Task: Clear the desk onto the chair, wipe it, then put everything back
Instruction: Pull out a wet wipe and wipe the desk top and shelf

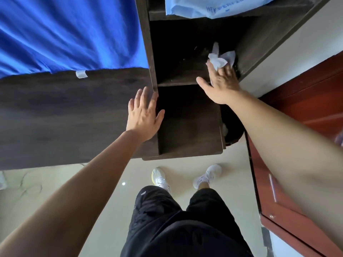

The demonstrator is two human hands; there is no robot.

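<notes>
Fig. Wiping stage, head view. The right hand (221, 84) reaches into the middle compartment of the dark brown wooden desk (65, 112), at its back right corner. There the crumpled white paper tissue (220, 57) sits bunched at the fingertips, touching the shelf board. The thumb is splayed wide. The other fingers lie close together and appear to pinch the tissue btwn them, though blur hides the exact grip. The left hand (143, 115) rests flat on the desktop against the upright divider, fingers spread, holding nothing.

Handling, est.: the tissue is v. light, soft and limp, w/ no stiffness, so it prob. tears or rolls up if dragged hard over gritty wood. Best taken as a wad, gathered under several fingertips, not by one loose corner.

A blue cloth (65, 30) drapes over the desk's far side.
</notes>
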